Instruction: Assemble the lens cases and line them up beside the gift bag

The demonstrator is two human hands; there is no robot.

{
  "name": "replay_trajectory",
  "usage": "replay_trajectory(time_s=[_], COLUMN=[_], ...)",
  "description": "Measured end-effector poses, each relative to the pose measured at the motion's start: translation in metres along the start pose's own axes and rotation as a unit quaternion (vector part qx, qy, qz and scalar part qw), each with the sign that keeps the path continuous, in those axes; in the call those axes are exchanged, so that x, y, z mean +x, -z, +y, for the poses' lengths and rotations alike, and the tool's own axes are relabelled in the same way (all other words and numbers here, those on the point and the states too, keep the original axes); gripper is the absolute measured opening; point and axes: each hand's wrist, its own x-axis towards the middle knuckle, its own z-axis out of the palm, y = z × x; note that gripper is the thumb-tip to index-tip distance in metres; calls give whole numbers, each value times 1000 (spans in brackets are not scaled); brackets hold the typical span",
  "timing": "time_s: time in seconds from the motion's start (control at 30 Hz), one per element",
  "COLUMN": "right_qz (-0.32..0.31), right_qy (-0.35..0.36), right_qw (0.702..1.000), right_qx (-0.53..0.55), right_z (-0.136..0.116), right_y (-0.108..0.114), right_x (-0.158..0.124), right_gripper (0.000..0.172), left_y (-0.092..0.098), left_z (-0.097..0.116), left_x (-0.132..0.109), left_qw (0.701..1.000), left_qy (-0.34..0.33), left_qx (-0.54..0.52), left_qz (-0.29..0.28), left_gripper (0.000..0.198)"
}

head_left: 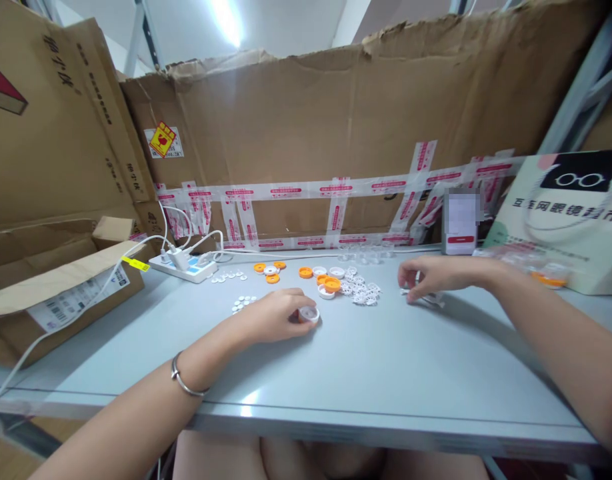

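My left hand (281, 315) is closed round a small round white cup (309, 314) that rests on the grey table (366, 367). To the right, the fingers of my right hand (419, 277) are bent down at the tabletop, pinched on a small white piece (405, 291), with a thin metallic or clear item (433, 300) under the palm. Between the hands lie white openwork pieces (366, 295) in a pile, beside orange rings (332, 285) and white rings (337, 273). Small white discs (242, 304) sit behind my left forearm.
A power strip (186, 267) with white cables and an open cardboard box (61, 293) are at the left. Clear caps (369, 254) line the back by a taped cardboard wall (296, 133). A phone (461, 223), plastic-wrapped parts (549, 277) and a paper bag (561, 220) stand right.
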Motion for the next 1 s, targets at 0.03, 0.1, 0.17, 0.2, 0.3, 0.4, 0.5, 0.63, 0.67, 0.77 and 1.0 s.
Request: replay_trajectory(time_s=[0.03,0.1,0.17,0.2,0.3,0.4,0.5,0.63,0.67,0.77,1.0], right_qz=[-2,3,8,10,45,161,192,78,50,20,203], right_qy=[-5,-8,-9,-9,-7,16,112,204,216,221,144], right_qw=[1000,1000,1000,1000,999,985,946,874,861,836,897], right_qx=[-3,-7,-12,-14,-5,63,237,434,458,502,365], right_z=[-5,-16,-24,-26,-31,-46,-75,-119,-127,-138,-91], right_y=[-3,-6,-8,-7,-6,-7,-18,-44,-49,-59,-26], right_x=[0,-1,-1,-1,0,0,-7,-19,-21,-21,-7], right_gripper=[26,18,12,10,10,14,23,33,36,43,38], left_y=[-1,-3,-5,-6,-6,-5,-6,-8,-9,-8,-7], left_z=[0,-1,-1,-1,-2,-2,0,8,10,14,6], left_x=[0,0,0,0,1,3,6,9,9,9,10], left_qw=[1000,1000,1000,1000,1000,996,985,972,970,964,950], left_qy=[1,5,5,4,2,15,18,-30,-39,-27,16], left_qx=[0,1,1,-2,-17,-36,-62,-125,-146,-194,-200], left_qz=[3,5,5,6,22,86,161,195,191,182,240], left_gripper=[21,25,29,31,39,41,34,28,25,10,8])
